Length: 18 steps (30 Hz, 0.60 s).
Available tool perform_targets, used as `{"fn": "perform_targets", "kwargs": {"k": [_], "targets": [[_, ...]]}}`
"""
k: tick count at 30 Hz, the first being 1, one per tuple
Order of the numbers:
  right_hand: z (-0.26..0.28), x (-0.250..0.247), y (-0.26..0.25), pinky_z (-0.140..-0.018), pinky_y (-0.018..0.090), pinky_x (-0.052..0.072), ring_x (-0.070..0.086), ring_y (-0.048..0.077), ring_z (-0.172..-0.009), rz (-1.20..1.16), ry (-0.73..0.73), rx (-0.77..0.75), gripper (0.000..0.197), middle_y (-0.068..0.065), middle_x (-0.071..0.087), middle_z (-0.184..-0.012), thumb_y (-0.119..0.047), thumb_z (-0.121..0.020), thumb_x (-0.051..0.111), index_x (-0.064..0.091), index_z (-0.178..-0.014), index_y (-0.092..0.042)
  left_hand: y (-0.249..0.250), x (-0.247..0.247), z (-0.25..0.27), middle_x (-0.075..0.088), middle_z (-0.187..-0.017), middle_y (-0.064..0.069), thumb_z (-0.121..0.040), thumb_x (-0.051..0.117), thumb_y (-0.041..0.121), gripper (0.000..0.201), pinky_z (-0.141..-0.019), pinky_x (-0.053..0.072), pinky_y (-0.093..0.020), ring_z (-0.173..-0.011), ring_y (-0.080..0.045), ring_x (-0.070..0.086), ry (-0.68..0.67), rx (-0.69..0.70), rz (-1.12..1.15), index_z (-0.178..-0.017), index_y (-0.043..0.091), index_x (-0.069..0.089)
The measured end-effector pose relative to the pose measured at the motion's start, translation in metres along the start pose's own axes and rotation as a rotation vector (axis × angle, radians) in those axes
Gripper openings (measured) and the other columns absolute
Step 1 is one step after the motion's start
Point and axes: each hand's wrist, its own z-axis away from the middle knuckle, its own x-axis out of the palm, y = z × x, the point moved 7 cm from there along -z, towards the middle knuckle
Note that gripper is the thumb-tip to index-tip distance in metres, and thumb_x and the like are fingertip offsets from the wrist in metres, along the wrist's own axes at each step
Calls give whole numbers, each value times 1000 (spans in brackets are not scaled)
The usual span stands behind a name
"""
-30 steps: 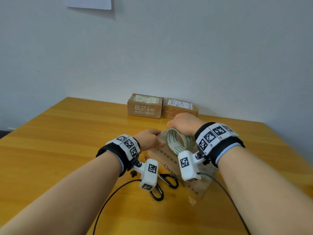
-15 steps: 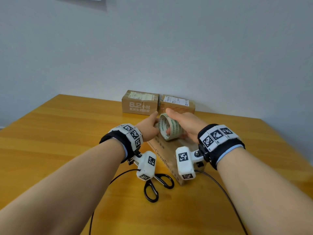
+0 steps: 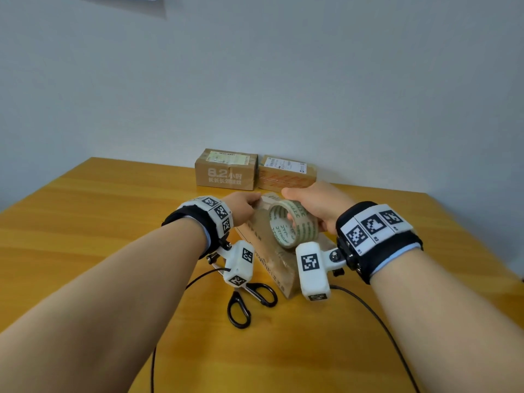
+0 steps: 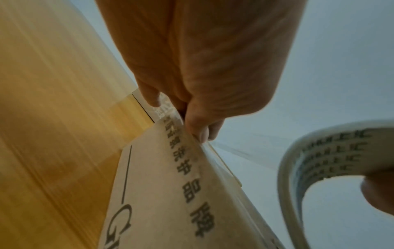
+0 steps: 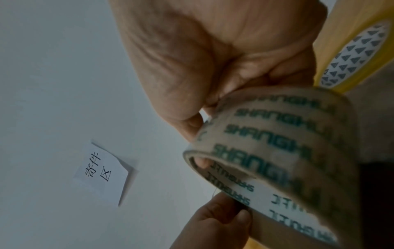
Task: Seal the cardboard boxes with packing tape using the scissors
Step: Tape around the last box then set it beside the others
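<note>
A brown cardboard box (image 3: 276,263) lies on the table between my hands. My right hand (image 3: 290,207) grips a roll of clear packing tape (image 3: 295,226) with green print, fingers through its core, just above the box top. The left hand (image 3: 256,198) pinches the loose tape end at the box's far left edge; the left wrist view shows thumb and finger (image 4: 202,133) pressed together at the box (image 4: 153,193) edge, with the roll (image 4: 319,160) off to the right. Black-handled scissors (image 3: 249,299) lie on the table under my left wrist, untouched.
Two more cardboard boxes (image 3: 226,168) (image 3: 286,173) stand side by side at the table's far edge against the wall. A yellow roll (image 5: 358,50) shows beyond my right hand (image 5: 213,67). A paper note (image 5: 102,170) hangs on the wall. Camera cables trail over the wooden table (image 3: 99,222).
Both hands moved from the middle of the box toward its far end. The roll has since drawn back from the left hand, which stays pinching the tape end at the far edge.
</note>
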Motion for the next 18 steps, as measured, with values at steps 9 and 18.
{"fn": "perform_targets", "kwargs": {"k": [9, 18], "targets": [[22, -12, 16, -94, 51, 57, 76, 29, -85, 41, 30, 16, 43, 10, 79, -84, -47, -88, 69, 75, -100, -6, 10, 9, 1, 37, -155, -1, -101, 36, 4, 57, -109, 31, -29, -139, -24, 39, -74, -14, -123, -153, 29, 31], [49, -16, 29, -93, 47, 58, 76, 32, -92, 152, -1, 74, 46, 13, 78, -92, -48, -92, 65, 71, -104, -4, 19, 16, 8, 23, -162, 1, -103, 32, 4, 57, -119, 17, -35, -148, -24, 25, -93, 8, -186, -154, 27, 28]]}}
